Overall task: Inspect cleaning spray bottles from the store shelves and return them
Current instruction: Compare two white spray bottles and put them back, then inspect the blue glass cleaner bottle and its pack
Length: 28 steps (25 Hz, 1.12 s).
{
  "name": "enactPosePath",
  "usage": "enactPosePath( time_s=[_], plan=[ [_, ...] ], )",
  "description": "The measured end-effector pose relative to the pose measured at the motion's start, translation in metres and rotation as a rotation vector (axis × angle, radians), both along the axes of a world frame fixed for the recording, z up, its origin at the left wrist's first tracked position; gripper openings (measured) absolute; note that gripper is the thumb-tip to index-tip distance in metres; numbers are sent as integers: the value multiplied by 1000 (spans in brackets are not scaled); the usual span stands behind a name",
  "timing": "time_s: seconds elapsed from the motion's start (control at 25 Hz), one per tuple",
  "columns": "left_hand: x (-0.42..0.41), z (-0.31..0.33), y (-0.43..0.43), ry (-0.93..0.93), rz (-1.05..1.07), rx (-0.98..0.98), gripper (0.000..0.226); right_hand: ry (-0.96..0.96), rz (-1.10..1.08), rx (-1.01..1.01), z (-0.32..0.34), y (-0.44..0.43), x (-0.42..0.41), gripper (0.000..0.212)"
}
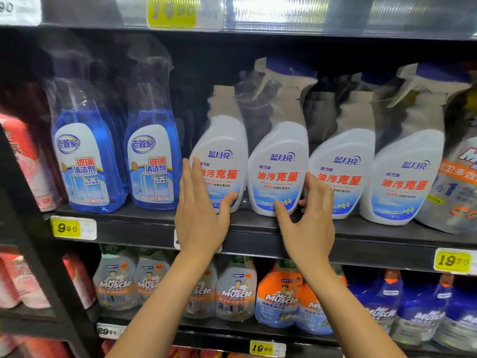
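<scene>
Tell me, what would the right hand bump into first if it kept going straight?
Probably the second white spray bottle from the left: the right hand opens around its base, thumb seemingly touching. Depth is unclear; the fingers may meet the third bottle.

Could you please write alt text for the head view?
Two bare hands reach to white spray bottles on a store shelf: the left hand lies on the leftmost white bottle, the right hand touches the second white bottle. Two blue glass cleaner bottles stand further left.

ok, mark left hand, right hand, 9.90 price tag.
left hand [200, 218]: head view, back of the hand.
right hand [309, 226]: head view, back of the hand.
9.90 price tag [65, 228]: head view, yellow field.
</scene>
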<state>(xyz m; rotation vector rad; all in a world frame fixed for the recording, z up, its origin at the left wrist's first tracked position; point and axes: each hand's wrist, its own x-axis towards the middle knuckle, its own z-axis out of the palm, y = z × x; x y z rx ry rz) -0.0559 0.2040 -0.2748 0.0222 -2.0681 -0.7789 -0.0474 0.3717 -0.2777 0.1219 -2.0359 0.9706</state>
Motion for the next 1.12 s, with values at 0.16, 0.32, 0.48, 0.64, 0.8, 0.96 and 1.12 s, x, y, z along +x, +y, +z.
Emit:
enactPosePath(
  time_s=[0.16,0.32,0.48,0.64,0.8,0.96,1.12],
  plan=[
    [10,-7,-3,86,-20,78,69,29,59,-28,-1,5,2,59],
    [36,-25,-33,248,-36,390,41,172,153,-117,-1,-1,14,38],
    [40,-14,-90,249,-45,446,42,212,259,-139,5,-55,27,35],
    [33,-3,-123,113,-153,348,49,150,445,-147,33,-134,25,45],
    [35,-10,-137,35,-287,203,65,97,430,-73,72,-189,1,69],
    [36,-14,-145,-4,-381,99,71,-117,406,-90,92,-209,-20,88],
    [36,-15,-149,4,-452,148,74,-50,330,-127,91,-207,-24,58]
  ],
)
